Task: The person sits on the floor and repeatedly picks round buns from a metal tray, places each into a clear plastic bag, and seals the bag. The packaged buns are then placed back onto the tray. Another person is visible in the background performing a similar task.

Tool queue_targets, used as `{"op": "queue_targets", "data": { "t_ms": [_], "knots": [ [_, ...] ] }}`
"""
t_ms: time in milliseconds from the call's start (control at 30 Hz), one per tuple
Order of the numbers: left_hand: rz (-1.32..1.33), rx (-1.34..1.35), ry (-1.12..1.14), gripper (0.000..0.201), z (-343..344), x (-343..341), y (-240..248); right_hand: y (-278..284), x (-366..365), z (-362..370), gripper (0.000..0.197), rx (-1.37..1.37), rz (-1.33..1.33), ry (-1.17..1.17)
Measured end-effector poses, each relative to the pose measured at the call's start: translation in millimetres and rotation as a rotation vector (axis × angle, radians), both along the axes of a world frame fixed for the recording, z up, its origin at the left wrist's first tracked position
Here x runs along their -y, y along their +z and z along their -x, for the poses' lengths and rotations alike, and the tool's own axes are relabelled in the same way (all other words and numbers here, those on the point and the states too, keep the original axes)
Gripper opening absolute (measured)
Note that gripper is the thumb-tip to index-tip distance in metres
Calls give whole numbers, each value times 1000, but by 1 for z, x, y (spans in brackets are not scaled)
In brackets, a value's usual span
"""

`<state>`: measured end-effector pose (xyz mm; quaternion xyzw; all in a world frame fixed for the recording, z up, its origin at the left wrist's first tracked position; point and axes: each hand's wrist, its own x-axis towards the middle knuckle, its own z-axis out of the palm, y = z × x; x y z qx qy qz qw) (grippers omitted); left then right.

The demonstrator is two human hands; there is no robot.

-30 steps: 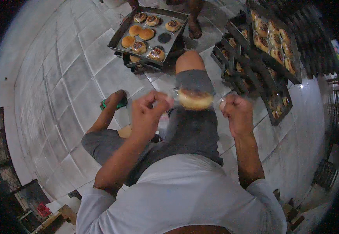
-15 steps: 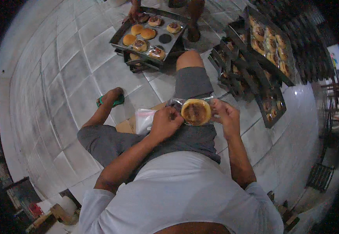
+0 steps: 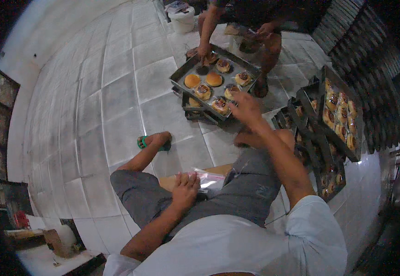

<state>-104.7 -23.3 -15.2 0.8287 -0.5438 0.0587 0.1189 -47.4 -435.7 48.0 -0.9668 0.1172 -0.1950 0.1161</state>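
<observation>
My right hand (image 3: 246, 109) stretches forward over the near right edge of a dark metal tray (image 3: 178, 73). Its fingers are apart beside a wrapped round bun (image 3: 231, 90) with a dark topping, which lies in the tray. Whether the fingertips touch this bun is hard to tell. My left hand (image 3: 185, 191) lies flat, fingers extended, on my lap by clear plastic bags (image 3: 209, 180) and a piece of cardboard (image 3: 220, 169). Several topped buns and two plain golden ones (image 3: 213, 78) fill most of the tray.
Across from me, a co-worker's hand (image 3: 204, 51) reaches into the tray's far left. Stacked trays of buns (image 3: 340, 110) stand at the right. A white bucket (image 3: 182, 20) is at the back. My foot in a green sandal (image 3: 156, 140) rests on the tiled floor.
My right hand has moved from my lap to the tray, and the wrapped bun now lies in a formerly bare spot. My left hand has let go and flattened. One plain bun has left the tray.
</observation>
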Motion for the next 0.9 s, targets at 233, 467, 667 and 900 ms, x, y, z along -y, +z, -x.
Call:
{"op": "queue_targets", "data": {
  "t_ms": [233,467,667,900],
  "knots": [
    [134,-150,-143,25,0,-17,22,-5,-182,103,44,-773,-436,518],
    [94,-1617,252,33,27,27,67,-14,-198,124,22,-197,-1220,-63],
    [1249,-2058,660,26,-73,65,93,46,-195,76,25,-90,-1435,-149],
    [1158,-1850,895,26,-180,-4,-45,-91,-82,-119,25,-384,-932,131]
  ]
}}
